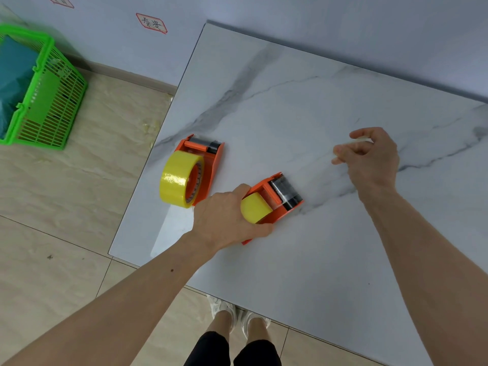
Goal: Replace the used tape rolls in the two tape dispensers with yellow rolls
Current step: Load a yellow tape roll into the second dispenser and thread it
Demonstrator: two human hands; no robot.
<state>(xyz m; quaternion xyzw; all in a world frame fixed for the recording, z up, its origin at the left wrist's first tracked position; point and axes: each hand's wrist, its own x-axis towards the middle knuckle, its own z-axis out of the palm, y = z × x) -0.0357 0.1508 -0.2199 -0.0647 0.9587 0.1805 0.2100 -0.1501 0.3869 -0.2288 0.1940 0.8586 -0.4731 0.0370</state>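
Note:
Two orange tape dispensers lie on the white marble table (pixel 303 260). The far-left dispenser (pixel 211 165) holds a full yellow roll (pixel 179 178) and sits near the table's left edge. The nearer dispenser (pixel 277 199) also carries a yellow roll (pixel 254 208); my left hand (pixel 224 220) is wrapped around its rear end and the roll. My right hand (pixel 369 154) hovers to the right above the table, fingers pinched on a pale, thin strip of tape (pixel 359 140).
A green plastic basket (pixel 45 101) with a teal bag inside stands on the tiled floor at the left. The wall runs along the table's far edge. My feet show below the table's near edge.

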